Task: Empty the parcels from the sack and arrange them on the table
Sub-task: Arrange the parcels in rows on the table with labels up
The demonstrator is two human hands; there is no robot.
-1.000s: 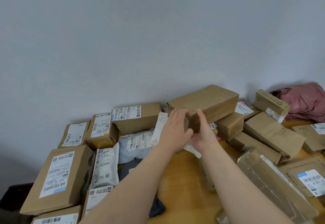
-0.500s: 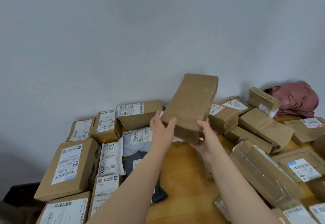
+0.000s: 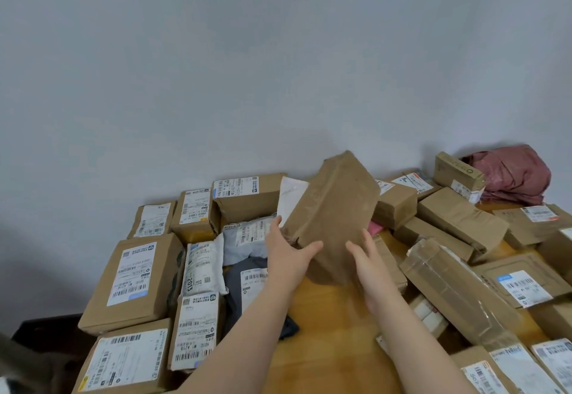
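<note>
I hold a plain brown box parcel (image 3: 335, 214) tilted on end above the middle of the wooden table (image 3: 328, 325). My left hand (image 3: 289, 256) grips its lower left edge, thumb across the front. My right hand (image 3: 368, 262) presses against its lower right side. The box's bottom corner is close to the tabletop; whether it touches I cannot tell. Labelled cardboard parcels (image 3: 136, 282) lie in rows on the left. More brown parcels (image 3: 458, 223) are heaped on the right.
A pink crumpled sack (image 3: 513, 173) lies at the back right against the grey wall. White and grey soft mailers (image 3: 204, 266) sit left of centre. A long tape-wrapped parcel (image 3: 458, 291) lies on the right. Bare wood shows between my arms.
The brown box went from lying flat on the back pile to being lifted and stood on end, then lowered toward the bare wood in the middle, with both hands on it.
</note>
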